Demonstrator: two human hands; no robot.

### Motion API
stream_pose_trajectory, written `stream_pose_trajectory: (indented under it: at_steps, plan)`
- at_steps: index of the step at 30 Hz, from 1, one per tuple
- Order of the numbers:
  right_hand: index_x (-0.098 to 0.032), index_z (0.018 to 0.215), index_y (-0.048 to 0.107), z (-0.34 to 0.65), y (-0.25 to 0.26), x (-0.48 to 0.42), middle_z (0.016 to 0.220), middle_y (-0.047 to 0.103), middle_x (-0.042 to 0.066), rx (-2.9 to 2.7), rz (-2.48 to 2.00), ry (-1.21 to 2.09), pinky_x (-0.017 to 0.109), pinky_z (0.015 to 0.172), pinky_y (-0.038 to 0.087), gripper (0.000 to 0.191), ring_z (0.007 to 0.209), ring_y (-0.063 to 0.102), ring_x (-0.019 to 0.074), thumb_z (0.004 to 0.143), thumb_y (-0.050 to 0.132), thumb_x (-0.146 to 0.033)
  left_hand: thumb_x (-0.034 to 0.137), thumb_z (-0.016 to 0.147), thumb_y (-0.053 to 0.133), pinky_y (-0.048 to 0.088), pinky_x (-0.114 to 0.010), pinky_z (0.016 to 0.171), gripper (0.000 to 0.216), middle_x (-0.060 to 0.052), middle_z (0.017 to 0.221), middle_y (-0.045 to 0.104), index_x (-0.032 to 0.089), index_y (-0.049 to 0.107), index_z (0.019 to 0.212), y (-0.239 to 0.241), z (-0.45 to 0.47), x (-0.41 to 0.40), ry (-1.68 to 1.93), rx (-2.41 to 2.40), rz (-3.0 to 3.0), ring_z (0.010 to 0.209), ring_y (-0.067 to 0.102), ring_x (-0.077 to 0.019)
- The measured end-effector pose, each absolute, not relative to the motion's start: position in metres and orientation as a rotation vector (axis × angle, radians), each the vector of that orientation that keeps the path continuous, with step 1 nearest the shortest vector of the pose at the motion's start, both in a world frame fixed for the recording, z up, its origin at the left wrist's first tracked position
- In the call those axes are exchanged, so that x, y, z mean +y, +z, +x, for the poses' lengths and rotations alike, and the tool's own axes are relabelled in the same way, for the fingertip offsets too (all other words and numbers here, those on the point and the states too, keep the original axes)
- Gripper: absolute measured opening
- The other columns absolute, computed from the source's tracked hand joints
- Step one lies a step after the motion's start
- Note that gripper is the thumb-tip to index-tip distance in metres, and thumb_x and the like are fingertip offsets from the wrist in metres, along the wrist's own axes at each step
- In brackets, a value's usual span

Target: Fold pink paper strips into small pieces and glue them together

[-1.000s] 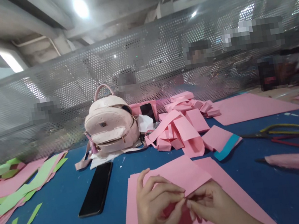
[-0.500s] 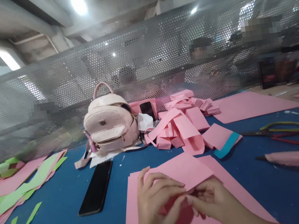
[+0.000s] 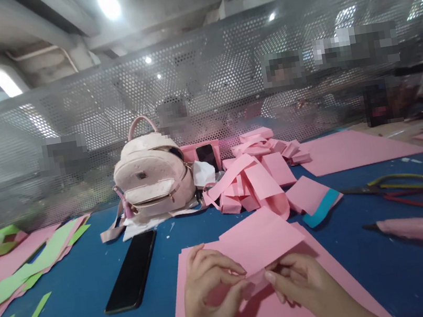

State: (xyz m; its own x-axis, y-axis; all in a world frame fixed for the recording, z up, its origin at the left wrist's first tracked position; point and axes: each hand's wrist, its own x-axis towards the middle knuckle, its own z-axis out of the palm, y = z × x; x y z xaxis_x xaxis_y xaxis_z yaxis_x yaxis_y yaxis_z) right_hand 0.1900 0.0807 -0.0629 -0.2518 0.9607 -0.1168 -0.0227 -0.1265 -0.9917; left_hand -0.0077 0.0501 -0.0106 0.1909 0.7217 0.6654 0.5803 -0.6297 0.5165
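My left hand [image 3: 215,288] pinches the near edge of a pink paper sheet [image 3: 261,237], thumb below and fingers above. At the same edge, a little to the right, my right hand [image 3: 303,280] grips it between thumb and fingers. A narrow strip along that edge appears bent down between the two hands. The sheet is tilted, raised above larger pink paper sheets [image 3: 185,303] lying flat on the blue table. Behind it lies a heap of folded pink paper pieces [image 3: 254,178].
A black phone [image 3: 131,274] lies left of the sheets, with a pale pink backpack [image 3: 154,177] behind it. On the right are scissors [image 3: 402,185] and a pink glue gun [image 3: 413,231]. Green and pink paper strips [image 3: 40,263] cover the left side. A perforated metal screen [image 3: 216,83] stands behind.
My left hand has slid left along the paper's near edge, leaving a wider gap between my hands. The right hand keeps its grip. The view has shifted slightly.
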Motion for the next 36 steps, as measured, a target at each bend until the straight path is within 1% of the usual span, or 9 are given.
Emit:
stream_pose_trajectory:
  at_steps: [5,8,14,17,20,23,26,30,36]
  plan:
    - [-0.017,0.079,0.063,0.190,-0.064,0.081,0.049,0.054,-0.003,-1.291,-1.133,1.493,0.024,0.045,0.036,0.054,0.045,0.048,0.0108,0.069,0.074,-0.068,0.017,0.086,0.071,0.038,-0.035,0.094,0.013,0.005,0.089,0.074,0.023,0.065,0.077,-0.013,-0.009,0.052,1.454,1.167,2.214,0.086,0.065,-0.0151]
    - [-0.015,0.080,0.066,0.192,-0.056,0.080,0.052,0.059,0.000,-1.344,-1.098,1.557,0.024,0.046,0.038,0.054,0.048,0.051,0.0118,0.072,0.073,-0.068,0.025,0.093,0.063,0.045,-0.031,0.087,0.014,0.001,0.097,0.073,0.024,0.067,0.081,-0.013,-0.008,0.051,1.447,1.134,1.969,0.093,0.065,-0.0168]
    - [-0.015,0.081,0.068,0.193,-0.045,0.077,0.062,0.067,0.005,-1.349,-1.035,1.596,0.025,0.049,0.041,0.052,0.053,0.058,0.0138,0.072,0.074,-0.067,0.047,0.099,0.048,0.046,-0.032,0.099,0.031,-0.007,0.128,0.063,0.027,0.066,0.115,-0.014,-0.006,0.052,1.337,1.159,1.491,0.126,0.054,-0.0233]
    - [-0.016,0.084,0.068,0.193,-0.044,0.077,0.062,0.068,0.004,-1.320,-1.033,1.600,0.025,0.050,0.042,0.052,0.054,0.061,0.0146,0.072,0.075,-0.066,0.048,0.097,0.051,0.043,-0.032,0.104,0.032,-0.007,0.127,0.065,0.026,0.072,0.104,-0.015,-0.007,0.057,1.392,1.275,1.358,0.126,0.054,-0.0241]
    - [-0.016,0.083,0.067,0.193,-0.043,0.078,0.062,0.068,0.004,-1.321,-1.040,1.598,0.026,0.052,0.043,0.051,0.056,0.062,0.0154,0.072,0.075,-0.066,0.047,0.091,0.061,0.048,-0.033,0.096,0.032,-0.009,0.118,0.068,0.021,0.077,0.080,-0.018,-0.011,0.062,1.423,1.357,1.306,0.117,0.060,-0.0263]
    - [-0.016,0.083,0.067,0.194,-0.042,0.079,0.062,0.068,0.004,-1.326,-1.053,1.587,0.026,0.053,0.043,0.051,0.058,0.063,0.0159,0.072,0.075,-0.065,0.041,0.082,0.072,0.050,-0.032,0.086,0.026,-0.009,0.102,0.069,0.019,0.075,0.068,-0.021,-0.013,0.064,1.422,1.359,1.321,0.101,0.064,-0.0249]
    - [-0.017,0.083,0.066,0.194,-0.040,0.079,0.063,0.067,0.004,-1.338,-1.070,1.579,0.026,0.053,0.042,0.050,0.059,0.062,0.0163,0.073,0.074,-0.065,0.030,0.076,0.078,0.048,-0.032,0.087,0.024,-0.006,0.090,0.067,0.018,0.066,0.060,-0.021,-0.010,0.062,1.440,1.317,1.361,0.094,0.064,-0.0221]
    - [-0.017,0.081,0.065,0.194,-0.040,0.079,0.062,0.065,0.003,-1.342,-1.086,1.554,0.027,0.054,0.042,0.047,0.060,0.060,0.0164,0.074,0.074,-0.063,0.034,0.084,0.070,0.049,-0.031,0.081,0.030,-0.005,0.085,0.065,0.018,0.058,0.063,-0.019,-0.006,0.058,1.493,1.195,1.412,0.089,0.063,-0.0206]
    - [-0.017,0.081,0.066,0.194,-0.041,0.079,0.062,0.063,0.003,-1.337,-1.087,1.550,0.027,0.054,0.042,0.046,0.060,0.059,0.0163,0.074,0.074,-0.062,0.035,0.092,0.062,0.049,-0.032,0.081,0.027,-0.007,0.092,0.072,0.021,0.073,0.072,-0.018,-0.009,0.054,1.442,1.199,1.576,0.091,0.065,-0.0214]
